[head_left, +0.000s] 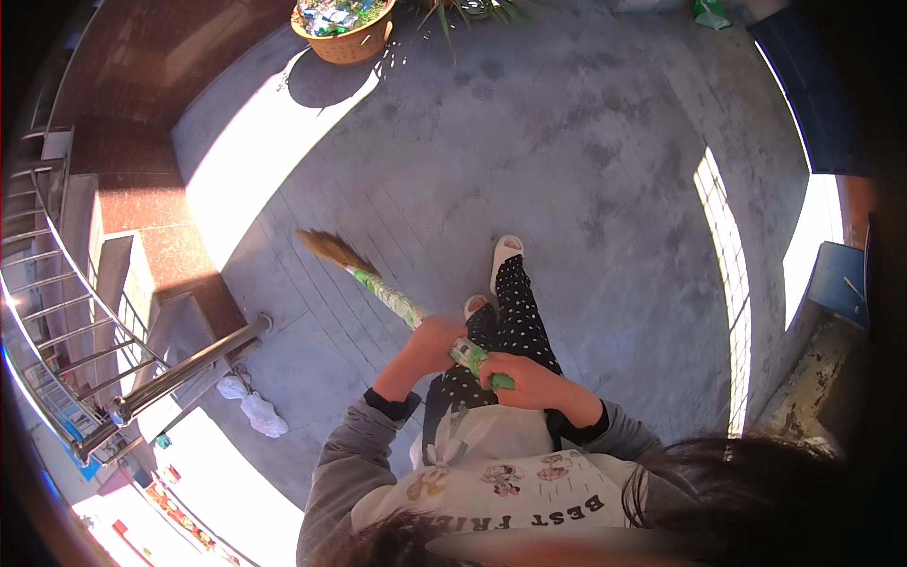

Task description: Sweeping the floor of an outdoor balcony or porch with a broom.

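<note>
Both of my hands grip a broom whose handle (386, 295) is wrapped in green and white patterned covering. My left hand (434, 346) closes around the middle of the handle. Nearer my body, my right hand (521, 379) holds the green top end. The broom's brown bristle head (331, 248) points forward and to the left, over the grey concrete floor (453, 163). Whether the bristles touch the floor or hover just above it, I cannot tell. My feet in light slippers (507, 248) stand to the right of the broom, one ahead of the other.
Ahead stands an orange plant pot (351, 46). To the left are a stair railing (198, 365) of shiny metal and reddish-brown steps (152, 255). White plastic bags (258, 414) lie by the railing post. On the right are a blue panel (840, 283) and a worn ledge (808, 383).
</note>
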`<state>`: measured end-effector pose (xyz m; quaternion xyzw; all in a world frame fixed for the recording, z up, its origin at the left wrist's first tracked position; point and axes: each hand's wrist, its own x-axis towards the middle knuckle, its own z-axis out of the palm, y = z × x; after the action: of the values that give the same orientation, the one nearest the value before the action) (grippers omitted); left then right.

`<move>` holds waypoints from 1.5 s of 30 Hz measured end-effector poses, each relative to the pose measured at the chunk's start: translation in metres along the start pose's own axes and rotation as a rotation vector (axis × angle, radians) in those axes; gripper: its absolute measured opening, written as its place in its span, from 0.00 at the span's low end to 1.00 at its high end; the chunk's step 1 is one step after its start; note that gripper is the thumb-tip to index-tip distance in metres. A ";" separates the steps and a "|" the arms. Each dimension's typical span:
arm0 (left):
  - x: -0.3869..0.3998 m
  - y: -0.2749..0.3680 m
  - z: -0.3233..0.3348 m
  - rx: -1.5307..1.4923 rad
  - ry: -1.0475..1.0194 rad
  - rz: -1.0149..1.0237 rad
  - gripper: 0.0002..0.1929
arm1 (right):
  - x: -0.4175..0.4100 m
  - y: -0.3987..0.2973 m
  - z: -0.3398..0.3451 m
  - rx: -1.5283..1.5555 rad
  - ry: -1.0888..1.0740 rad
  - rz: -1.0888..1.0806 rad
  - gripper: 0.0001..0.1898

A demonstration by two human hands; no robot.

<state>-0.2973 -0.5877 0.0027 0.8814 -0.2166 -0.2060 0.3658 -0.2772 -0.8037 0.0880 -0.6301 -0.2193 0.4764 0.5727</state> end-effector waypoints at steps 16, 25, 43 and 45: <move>0.345 -0.019 0.008 -0.083 0.125 0.531 0.10 | 0.052 0.036 -0.199 -0.287 0.873 0.252 0.15; 0.369 -0.076 0.026 -0.162 -0.097 0.299 0.09 | 0.098 0.035 -0.253 -0.209 0.704 0.342 0.10; 0.048 -0.124 -0.151 -0.247 0.066 -0.310 0.16 | 0.258 -0.058 -0.103 0.078 -0.506 0.326 0.10; 0.009 -0.127 -0.163 -0.184 -0.020 -0.501 0.16 | 0.279 -0.046 -0.073 0.174 -0.550 0.239 0.09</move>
<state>-0.1754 -0.4209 0.0126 0.8685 0.0247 -0.3176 0.3798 -0.0772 -0.5999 0.0255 -0.4474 -0.2490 0.7100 0.4835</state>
